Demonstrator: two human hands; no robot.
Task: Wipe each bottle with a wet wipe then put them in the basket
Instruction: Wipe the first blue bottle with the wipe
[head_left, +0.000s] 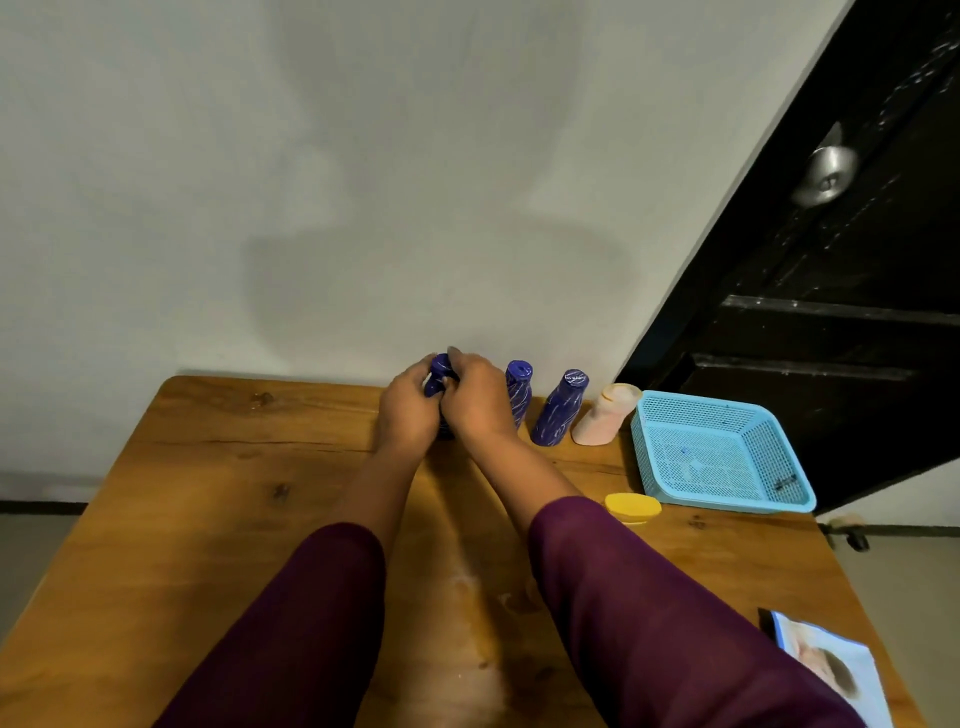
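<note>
Dark blue plastic bottle (439, 375) at 12 o'clock on wooden table (218, 499), clasped by left hand (410, 410) and right hand (480, 402); light blue mesh basket (719, 452) at 2 o'clock.

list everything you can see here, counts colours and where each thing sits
blue bottles: 3, dark blue with pale streaks, back edge of the table; one in the hands, two standing free to its right
pink bottle: 1, pale pink, right of the blue ones, beside the basket
basket: 1, light blue mesh, table's right side, no bottles in it
yellow object: 1, yellow, in front of the basket
wipes pack: 1, light blue, near right corner
table: 1, brown wood
door: 1, black, metal knob
left hand, right hand: both around the leftmost bottle, purple sleeves
</note>
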